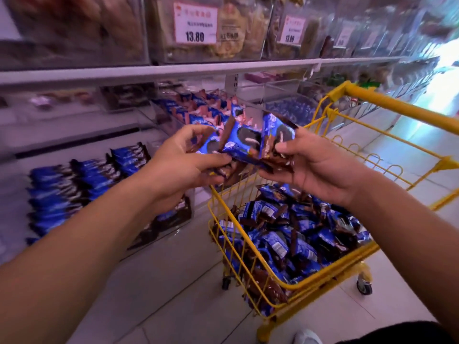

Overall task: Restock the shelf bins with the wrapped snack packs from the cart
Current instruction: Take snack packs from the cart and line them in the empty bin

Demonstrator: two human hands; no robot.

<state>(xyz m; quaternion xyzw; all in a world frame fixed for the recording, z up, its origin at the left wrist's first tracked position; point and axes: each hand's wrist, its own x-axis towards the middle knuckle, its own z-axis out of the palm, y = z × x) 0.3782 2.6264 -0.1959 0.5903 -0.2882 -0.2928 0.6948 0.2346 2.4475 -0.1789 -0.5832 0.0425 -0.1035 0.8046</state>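
Both my hands are raised above the near-left corner of the yellow cart (308, 289), holding a bunch of blue-and-brown wrapped snack packs (244, 145) between them. My left hand (185, 162) grips the left packs with thumb and curled fingers. My right hand (315, 165) pinches the right packs (278, 135). Loose packs of the same kind (298, 234) fill the cart basket. Behind the hands, a clear shelf bin (198, 108) holds more of the same packs.
A lower shelf at the left carries stacked blue packs (82, 180). Upper clear bins bear price tags reading 13.80 (195, 23). The cart's yellow handle (402, 108) runs across the right. The tiled aisle floor (173, 281) lies below; a white shoe tip (306, 337) shows at the bottom.
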